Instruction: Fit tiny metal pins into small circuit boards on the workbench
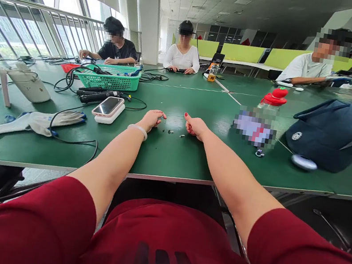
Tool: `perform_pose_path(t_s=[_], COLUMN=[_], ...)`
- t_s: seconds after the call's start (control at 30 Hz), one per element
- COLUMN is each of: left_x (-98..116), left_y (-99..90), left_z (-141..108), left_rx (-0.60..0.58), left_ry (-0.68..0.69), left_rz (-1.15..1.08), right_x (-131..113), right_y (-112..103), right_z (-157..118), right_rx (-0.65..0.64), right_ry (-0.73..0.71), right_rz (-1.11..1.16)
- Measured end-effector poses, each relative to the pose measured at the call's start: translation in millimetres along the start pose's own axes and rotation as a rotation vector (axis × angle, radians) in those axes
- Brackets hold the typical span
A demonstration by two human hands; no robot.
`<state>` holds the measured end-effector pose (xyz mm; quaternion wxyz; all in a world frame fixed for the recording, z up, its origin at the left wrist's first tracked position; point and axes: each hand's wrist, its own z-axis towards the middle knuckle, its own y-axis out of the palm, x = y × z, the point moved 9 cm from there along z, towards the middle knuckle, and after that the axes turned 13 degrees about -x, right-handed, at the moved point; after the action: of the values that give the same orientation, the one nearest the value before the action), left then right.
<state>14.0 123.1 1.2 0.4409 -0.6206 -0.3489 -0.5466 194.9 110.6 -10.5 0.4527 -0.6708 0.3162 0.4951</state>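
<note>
My left hand [152, 120] is closed above the green table [158, 158], index finger and thumb near each other. A small dark thing seems to show at its fingertips, too small to name. To its right, my right hand [196, 127] is curled into a loose fist with the thumb sticking up; whatever its fingers may hold is hidden. Between the hands lie several tiny dark and shiny pieces, among them a metallic piece [170, 132] and a silvery piece [182, 136]. Their kind is too small to make out.
At left are a phone [109, 107] on a white box, work gloves [42, 122], cables and a green basket [122, 79]. At right are a blurred-out phone [254, 129], a red-capped jar [273, 98] and a navy backpack [334, 131]. Several people sit around the table.
</note>
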Motion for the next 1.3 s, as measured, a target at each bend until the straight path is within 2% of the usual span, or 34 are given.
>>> perform_pose_path(t_s=[0.37,0.77,1.3], left_x=[2.3,-1.3,2.3], left_y=[2.2,0.2,0.6], left_z=[3.0,9.6,6.7], left_rx=[-0.003,-0.023,-0.032], left_ry=[0.02,0.003,-0.004], left_rz=[-0.08,-0.085,-0.092], right_x=[-1.0,-0.6,2.7], right_y=[2.5,1.8,1.0], right_z=[5.2,6.4,10.5], right_rx=[-0.069,-0.105,-0.135], right_ry=[-0.02,-0.015,-0.011], right_rz=[0.172,0.257,0.291])
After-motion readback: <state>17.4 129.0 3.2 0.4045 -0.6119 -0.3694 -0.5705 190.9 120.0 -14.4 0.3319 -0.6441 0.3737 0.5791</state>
